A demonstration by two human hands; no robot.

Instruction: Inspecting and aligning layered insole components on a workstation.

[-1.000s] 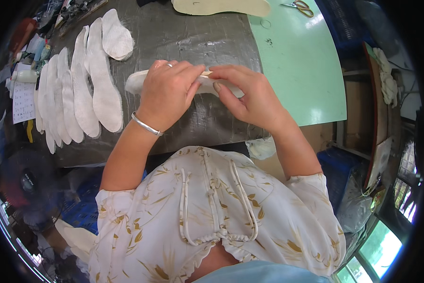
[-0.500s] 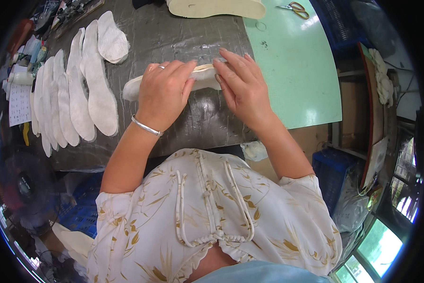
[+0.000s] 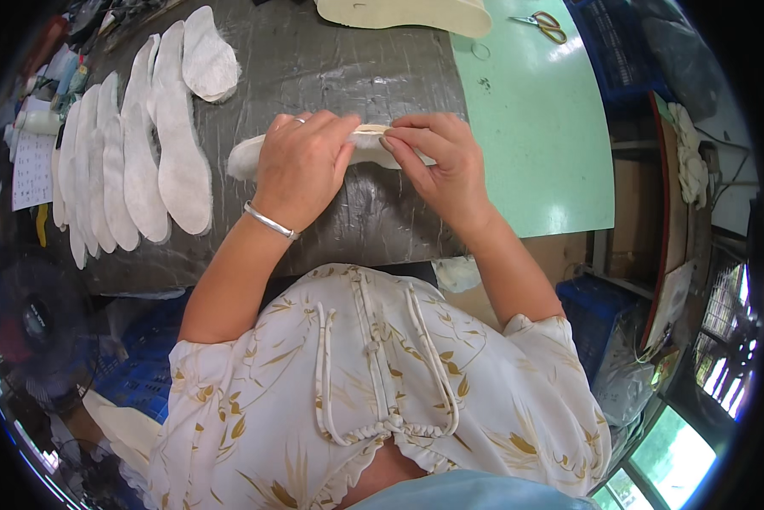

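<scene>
A fluffy white insole [image 3: 247, 156] with a cream-coloured edge lies on its side over the dark table, held between both hands. My left hand [image 3: 307, 160], with a ring and a silver bangle at the wrist, wraps over its middle, fingers closed on it. My right hand [image 3: 437, 155] pinches its upper edge with thumb and forefinger, near the right end. The underside of the insole and part of its length are hidden by my hands. To the left, several similar fleecy insoles [image 3: 184, 161] lie in an overlapping row.
The dark plastic-covered table [image 3: 339, 68] meets a green mat [image 3: 552, 153] on the right. Scissors [image 3: 545, 25] lie on that mat. A cream foam sheet [image 3: 407, 13] is at the far edge. Blue crates [image 3: 599, 319] stand below, and a fan [image 3: 37, 319] is at the lower left.
My right hand has drawn its fingers in, from spread over the insole's edge to a pinch on it. My left hand stays on the insole. The whole view has shifted slightly.
</scene>
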